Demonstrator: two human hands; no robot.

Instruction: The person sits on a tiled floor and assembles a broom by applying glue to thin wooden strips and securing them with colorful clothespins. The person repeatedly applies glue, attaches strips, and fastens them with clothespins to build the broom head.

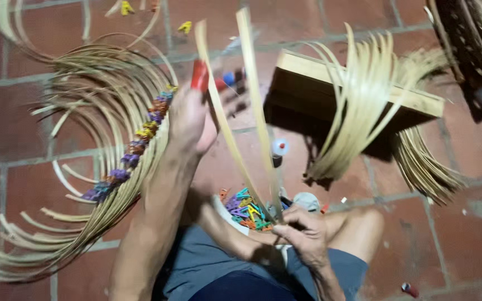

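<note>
Seated on a red tile floor (464,223), the person's right hand (302,234) pinches two bamboo strips (252,111) at their base while the left hand (191,114) grips one higher up; steady, even tension seems key.

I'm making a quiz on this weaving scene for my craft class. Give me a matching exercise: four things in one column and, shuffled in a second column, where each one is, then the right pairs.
Things:
1. pair of long bamboo strips
2. wooden board
3. pile of small coloured clips
4. bundle of curved strips with clips along it

Places:
A. on the floor at the left of the view
B. between the person's knees
C. held between the left hand and right hand
D. upper right, with bent strips draped over it

Pairs: 1-C, 2-D, 3-B, 4-A
</note>
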